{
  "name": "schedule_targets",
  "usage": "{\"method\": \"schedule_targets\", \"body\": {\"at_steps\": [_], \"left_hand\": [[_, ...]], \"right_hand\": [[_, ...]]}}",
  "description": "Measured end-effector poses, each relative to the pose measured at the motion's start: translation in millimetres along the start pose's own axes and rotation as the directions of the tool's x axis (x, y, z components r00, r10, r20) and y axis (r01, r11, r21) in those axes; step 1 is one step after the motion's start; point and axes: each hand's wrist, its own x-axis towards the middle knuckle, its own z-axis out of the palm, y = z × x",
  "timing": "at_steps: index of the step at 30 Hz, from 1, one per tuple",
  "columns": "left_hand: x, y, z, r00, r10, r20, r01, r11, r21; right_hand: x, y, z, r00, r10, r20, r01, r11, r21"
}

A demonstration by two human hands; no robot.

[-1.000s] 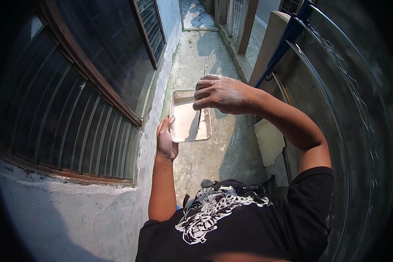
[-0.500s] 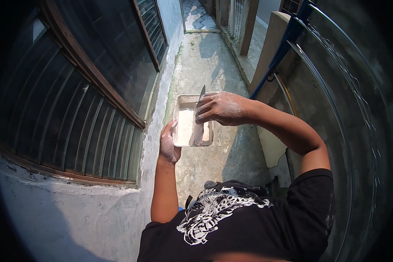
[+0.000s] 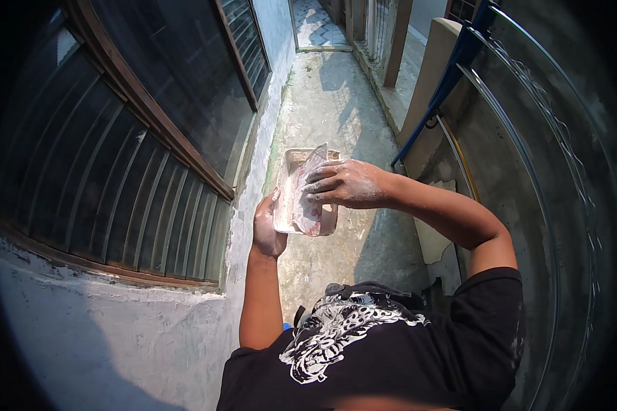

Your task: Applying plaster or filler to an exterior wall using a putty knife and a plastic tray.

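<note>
My left hand (image 3: 268,229) grips the left side of a shallow rectangular tray (image 3: 281,227), with the thumb up along its edge. Whitish paste (image 3: 293,179) coats the inside of the tray. A thin, flat scraper blade (image 3: 308,214), smeared with the same paste, lies slanted over the tray. My right hand (image 3: 346,183) is closed on its right edge, fingers resting across the face. The blade's upper corner stands above the tray's far rim. White smears mark both hands. The blade and my right fingers hide much of the tray's right half.
A brown-framed louvred window (image 3: 137,198) is set in the rough white wall (image 3: 151,322) on my left. Shiny metal rails (image 3: 514,130) and a blue bar (image 3: 437,96) run along the right. A narrow concrete path (image 3: 329,103) leads to patterned tiles (image 3: 317,27).
The scraper has turned from nearly edge-on to showing its broad face, tilted over the tray. My right hand has dropped slightly nearer. The left hand keeps its hold.
</note>
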Motion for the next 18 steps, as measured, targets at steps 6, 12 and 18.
{"method": "schedule_targets", "body": {"at_steps": [6,12,18], "left_hand": [[-3,-10,-19,0.999,-0.012,-0.042,0.013,1.000,0.021],[-11,-7,-8,0.997,-0.026,-0.070,0.026,1.000,0.007],[-17,2,-7,0.999,0.018,0.027,-0.015,0.996,-0.088]], "right_hand": [[13,-3,-27,0.991,0.056,0.123,-0.067,0.994,0.083],[14,-5,-16,1.000,-0.013,-0.018,0.013,1.000,-0.010],[14,-10,4,0.999,-0.039,-0.027,0.040,0.999,0.009]]}}
